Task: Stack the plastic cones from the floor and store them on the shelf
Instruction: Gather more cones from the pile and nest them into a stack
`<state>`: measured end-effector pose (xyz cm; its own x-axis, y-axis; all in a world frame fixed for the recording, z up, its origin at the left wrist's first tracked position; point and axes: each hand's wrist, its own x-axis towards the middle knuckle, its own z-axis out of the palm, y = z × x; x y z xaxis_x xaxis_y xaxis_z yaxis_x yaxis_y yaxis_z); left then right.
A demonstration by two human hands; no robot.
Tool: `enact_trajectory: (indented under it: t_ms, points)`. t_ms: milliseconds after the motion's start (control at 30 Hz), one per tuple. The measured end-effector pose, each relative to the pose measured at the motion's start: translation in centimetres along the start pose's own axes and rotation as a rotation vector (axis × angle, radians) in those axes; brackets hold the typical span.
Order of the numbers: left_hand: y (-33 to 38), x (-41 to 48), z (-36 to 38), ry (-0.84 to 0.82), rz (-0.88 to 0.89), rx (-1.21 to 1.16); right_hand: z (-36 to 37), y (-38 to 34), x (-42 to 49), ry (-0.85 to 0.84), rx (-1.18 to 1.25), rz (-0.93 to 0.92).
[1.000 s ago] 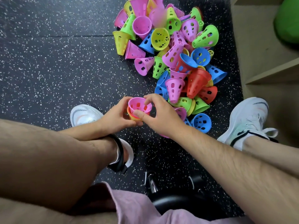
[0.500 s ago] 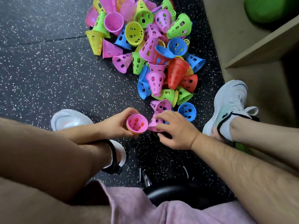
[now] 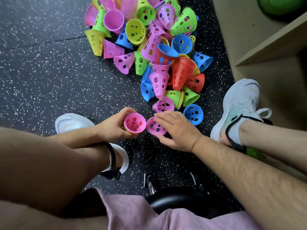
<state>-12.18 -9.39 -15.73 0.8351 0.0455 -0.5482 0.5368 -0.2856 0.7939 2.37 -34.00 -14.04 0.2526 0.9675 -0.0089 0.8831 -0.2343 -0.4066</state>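
Note:
A heap of perforated plastic cones (image 3: 154,47) in pink, green, blue, yellow and red lies on the dark speckled floor ahead of me. My left hand (image 3: 113,127) grips a short stack of cones (image 3: 134,123), pink on top with an orange rim under it, its open end facing me. Right beside it my right hand (image 3: 176,130) holds a loose pink cone (image 3: 155,126), fingers over its top and thumb below. Another pink cone (image 3: 163,105) and a blue one (image 3: 193,114) lie just beyond my right hand.
A beige shelf unit (image 3: 269,45) stands at the right, with a green object (image 3: 282,4) on its upper level. My white shoes (image 3: 239,105) (image 3: 73,122) flank the hands. A black stool seat with a metal base (image 3: 174,196) is below me.
My right hand left the stack, reached to the floor and took hold of a loose pink cone, now drawn next to the stack. The camera swung right and closer to the heap.

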Motion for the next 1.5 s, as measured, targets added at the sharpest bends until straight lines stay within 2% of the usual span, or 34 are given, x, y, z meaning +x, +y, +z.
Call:
enact_trajectory:
  t_ms: [267, 400, 800, 900, 1100, 1200, 1300, 1500]
  points:
    - [0.2, -0.2, -0.1, 0.023, 0.014, -0.046, -1.6, -2.5, 4.3, 0.289, 0.388, 0.301]
    - [0.4, -0.3, 0.1, 0.026, -0.004, -0.132, -2.4, -3.8, 5.0, 0.276, 0.562, 0.416]
    - [1.1, -0.5, -0.1, 0.049, 0.030, -0.150, -1.8, -3.7, 5.7, 0.119, 0.481, 0.296]
    - [1.1, -0.5, -0.1, 0.066, 0.015, -0.151, -1.8, -3.5, 6.0, 0.163, 0.496, 0.322]
    - [0.6, -0.2, -0.2, 0.118, -0.021, -0.086, -2.9, -3.4, 7.4, 0.378, 0.670, 0.541]
    - [0.3, -0.1, -0.3, 0.172, -0.022, -0.083, -3.6, -3.8, 8.1, 0.427, 0.793, 0.647]
    - [0.5, -0.2, -0.4, 0.220, -0.017, -0.102, -3.8, -4.6, 8.4, 0.341, 0.893, 0.697]
    - [1.1, -0.6, -0.3, 0.238, 0.008, -0.173, -2.8, -5.4, 8.0, -0.044, 0.903, 0.659]
